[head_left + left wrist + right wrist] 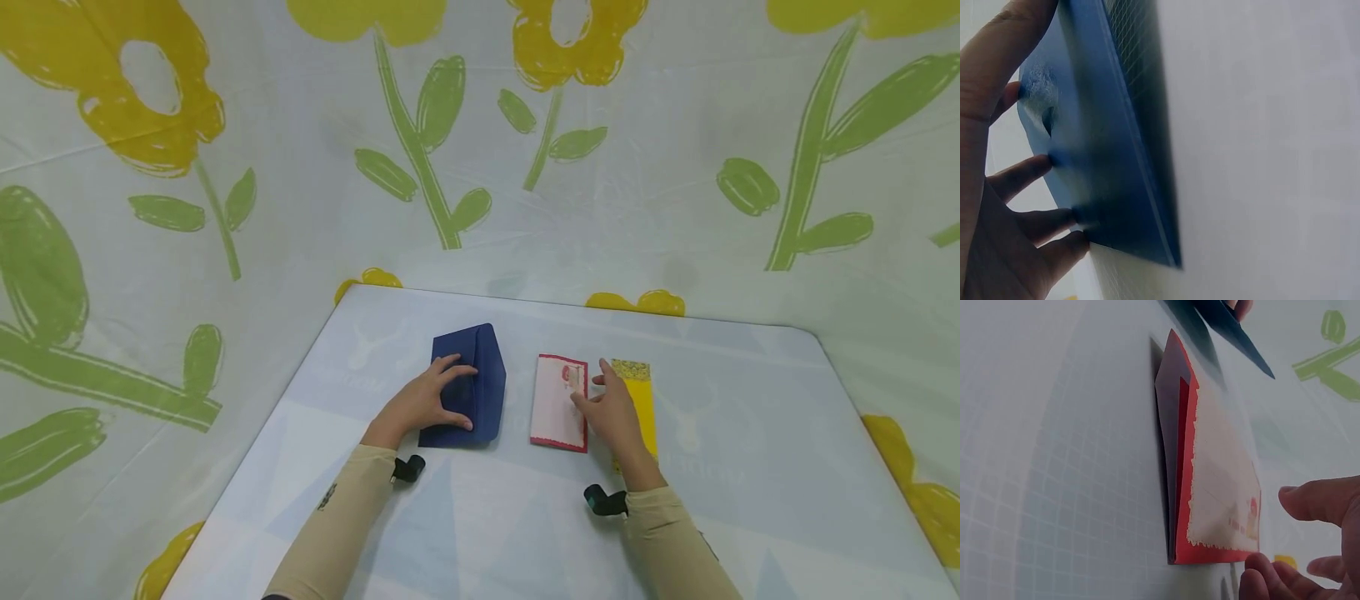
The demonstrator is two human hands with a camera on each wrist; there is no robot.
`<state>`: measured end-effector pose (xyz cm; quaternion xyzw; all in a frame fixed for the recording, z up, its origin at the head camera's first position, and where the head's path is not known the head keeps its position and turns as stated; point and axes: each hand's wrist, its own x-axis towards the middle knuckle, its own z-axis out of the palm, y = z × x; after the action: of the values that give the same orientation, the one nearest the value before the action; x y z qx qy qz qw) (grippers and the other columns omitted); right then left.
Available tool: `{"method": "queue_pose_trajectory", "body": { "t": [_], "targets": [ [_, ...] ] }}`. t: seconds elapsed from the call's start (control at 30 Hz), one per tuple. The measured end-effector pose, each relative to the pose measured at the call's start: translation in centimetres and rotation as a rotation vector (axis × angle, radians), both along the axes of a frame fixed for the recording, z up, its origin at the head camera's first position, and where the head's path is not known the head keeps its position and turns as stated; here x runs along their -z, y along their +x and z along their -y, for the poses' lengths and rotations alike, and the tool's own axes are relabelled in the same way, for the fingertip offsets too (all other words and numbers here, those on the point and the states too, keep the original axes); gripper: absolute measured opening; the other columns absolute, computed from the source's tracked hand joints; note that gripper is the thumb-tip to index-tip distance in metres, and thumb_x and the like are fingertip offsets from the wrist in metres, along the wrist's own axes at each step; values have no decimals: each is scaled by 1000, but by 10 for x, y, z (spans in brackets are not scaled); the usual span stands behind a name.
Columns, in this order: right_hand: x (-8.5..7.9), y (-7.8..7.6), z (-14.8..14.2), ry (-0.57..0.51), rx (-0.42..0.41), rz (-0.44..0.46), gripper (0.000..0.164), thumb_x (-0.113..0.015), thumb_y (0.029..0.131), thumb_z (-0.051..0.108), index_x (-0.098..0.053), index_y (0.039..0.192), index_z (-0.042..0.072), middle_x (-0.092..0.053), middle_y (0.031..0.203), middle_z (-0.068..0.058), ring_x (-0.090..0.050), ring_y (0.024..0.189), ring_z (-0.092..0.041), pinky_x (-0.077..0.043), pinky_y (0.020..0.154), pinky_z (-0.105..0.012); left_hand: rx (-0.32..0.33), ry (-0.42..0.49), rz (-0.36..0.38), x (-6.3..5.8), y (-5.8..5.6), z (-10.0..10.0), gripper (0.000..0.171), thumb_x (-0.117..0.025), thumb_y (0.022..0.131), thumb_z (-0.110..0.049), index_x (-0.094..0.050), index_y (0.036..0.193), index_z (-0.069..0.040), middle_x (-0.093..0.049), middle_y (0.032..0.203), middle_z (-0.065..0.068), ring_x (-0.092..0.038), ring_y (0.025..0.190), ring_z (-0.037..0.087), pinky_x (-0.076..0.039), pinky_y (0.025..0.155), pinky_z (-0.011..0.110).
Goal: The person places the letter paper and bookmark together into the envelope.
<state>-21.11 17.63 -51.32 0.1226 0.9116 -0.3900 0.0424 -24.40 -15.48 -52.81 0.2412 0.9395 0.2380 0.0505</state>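
Observation:
On the left of the table lies a dark blue envelope (pixel 491 392), its flap unfolded to the right. My left hand (pixel 431 396) rests over it with thumb and fingers spread apart; in the left wrist view, fingertips touch the blue surface (pixel 1122 181). A folded white card with a red border (pixel 555 408) lies to the right, standing slightly ajar in the right wrist view. At its right edge hovers my right hand (pixel 611 412), thumb and fingers apart, nothing between them. Whether its fingertips touch the card is unclear.
A yellow paper piece with a glittery gold band (pixel 633 371) lies partly hidden under the right hand and wrist. Both wrists wear small black cameras (pixel 600 500). The pale table (pixel 517 517) meets a flower-printed curtain (pixel 300 167) at the back.

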Motion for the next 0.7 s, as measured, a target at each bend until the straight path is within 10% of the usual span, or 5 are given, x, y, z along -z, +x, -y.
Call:
{"method": "queue_pose_trajectory", "body": {
  "t": [0.4,0.7],
  "targets": [
    [5,0,2,52,-35,3,96,-72,80,34,-8,150,16,-40,137,-14,-50,89,-24,-49,87,-38,-6,-7,8,2,-1,0,93,-66,53,-78,-34,135,-50,-18,152,-3,-23,138,32,-38,97,52],
    [11,-7,5,74,-40,56,104,-75,76,32,-5,151,18,-35,142,-15,-33,126,-32,-31,103,-51,-10,-2,28,0,-1,0,92,-69,54,-74,-35,135,-48,-18,152,-3,-19,139,32,-37,98,53]
  ]
}}
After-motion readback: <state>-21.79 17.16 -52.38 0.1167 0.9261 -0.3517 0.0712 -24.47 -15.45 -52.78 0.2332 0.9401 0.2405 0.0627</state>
